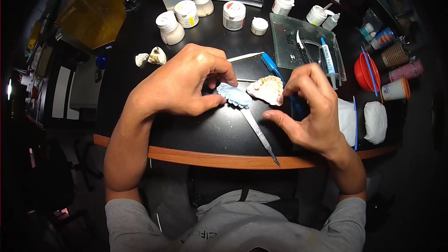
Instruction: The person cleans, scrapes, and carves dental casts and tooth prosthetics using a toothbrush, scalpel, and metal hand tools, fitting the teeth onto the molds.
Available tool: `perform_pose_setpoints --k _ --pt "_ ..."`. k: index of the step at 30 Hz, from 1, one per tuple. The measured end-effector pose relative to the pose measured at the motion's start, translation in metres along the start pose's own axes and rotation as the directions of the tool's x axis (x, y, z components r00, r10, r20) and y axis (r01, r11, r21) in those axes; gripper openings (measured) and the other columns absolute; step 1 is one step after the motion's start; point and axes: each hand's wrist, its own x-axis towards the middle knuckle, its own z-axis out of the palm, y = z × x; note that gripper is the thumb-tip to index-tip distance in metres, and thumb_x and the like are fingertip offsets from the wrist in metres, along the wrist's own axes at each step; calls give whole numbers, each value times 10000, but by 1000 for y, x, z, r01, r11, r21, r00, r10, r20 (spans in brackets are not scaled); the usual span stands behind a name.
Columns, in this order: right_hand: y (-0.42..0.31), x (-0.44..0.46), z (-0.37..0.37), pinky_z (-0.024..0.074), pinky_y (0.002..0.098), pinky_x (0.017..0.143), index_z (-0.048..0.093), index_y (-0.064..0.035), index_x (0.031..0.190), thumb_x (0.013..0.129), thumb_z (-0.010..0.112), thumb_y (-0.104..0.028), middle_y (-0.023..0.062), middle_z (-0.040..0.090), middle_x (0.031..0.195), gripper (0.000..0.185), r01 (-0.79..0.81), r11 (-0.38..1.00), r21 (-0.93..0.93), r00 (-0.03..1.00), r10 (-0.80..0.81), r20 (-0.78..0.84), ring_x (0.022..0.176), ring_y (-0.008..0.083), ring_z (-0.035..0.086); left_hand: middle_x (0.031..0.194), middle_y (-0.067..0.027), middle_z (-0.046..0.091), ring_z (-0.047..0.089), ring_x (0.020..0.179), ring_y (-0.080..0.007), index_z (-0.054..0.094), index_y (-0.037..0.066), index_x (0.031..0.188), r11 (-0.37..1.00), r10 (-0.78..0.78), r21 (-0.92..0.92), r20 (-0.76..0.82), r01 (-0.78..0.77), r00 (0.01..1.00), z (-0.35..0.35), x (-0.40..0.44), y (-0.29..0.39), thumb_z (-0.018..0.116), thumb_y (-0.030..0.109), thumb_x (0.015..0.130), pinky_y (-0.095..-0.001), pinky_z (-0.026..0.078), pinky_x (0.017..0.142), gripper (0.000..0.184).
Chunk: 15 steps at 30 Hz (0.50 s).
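Nearest the body, a scalpel (pixel 255 129) is laid with its blade over the wooden table edge (pixel 210 157) and its handle end at the blue dental arch (pixel 234 97), the landmark here. The blue dental arch is pinched between thumb and fingers of the left hand (pixel 179 79). Just to its right lies a cream dental cast (pixel 266 90); beside this the right hand (pixel 315 107) is held with thumb and fingers parted, though whether the cast is touched cannot be told. The step in hand is judged to be side-by-side handling; a light grip, kept clear of the blade, is called for. Beyond the arch, rightward, are placed a blue brush (pixel 269 62) and a glass slab (pixel 283 49); farthest, a white jar (pixel 234 16).
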Motion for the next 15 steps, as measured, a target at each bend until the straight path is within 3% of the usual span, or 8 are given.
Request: perform_pose_setpoints --k 4,7,11,15 --pt "-8 -10 0 501 397 524 668 -54 787 824 885 -261 79 583 741 302 184 981 56 945 -193 264 587 298 628 890 -91 688 668 736 -181 774 2 996 1000 13 13 -6 -13 1000 -1 1 0 847 20 733 -299 535 643 273" --pt "-11 -13 1 520 406 536 695 -48 789 858 850 -327 87 599 743 326 180 984 -7 888 -159 431 599 303 648 911 -95 699 681 764 -193 778 3 1001 1000 -12 -2 -18 12 1000 -1 0 0 858 28 733 -310 556 674 281" --pt "-11 -14 -1 530 415 552 702 -30 772 858 837 -279 94 611 742 296 98 995 13 906 -95 412 611 311 658 927 -92 709 685 807 -196 784 10 1007 1000 3 25 -79 -1 997 -6 -2 0 866 39 736 -324 551 694 285" --pt "-13 -15 -3 547 412 563 709 -17 754 846 798 -189 107 640 737 215 34 999 21 910 -40 412 622 316 678 948 -86 723 676 816 -201 794 26 1004 993 -87 59 -172 98 981 -14 -4 4 859 53 738 -303 513 742 275"
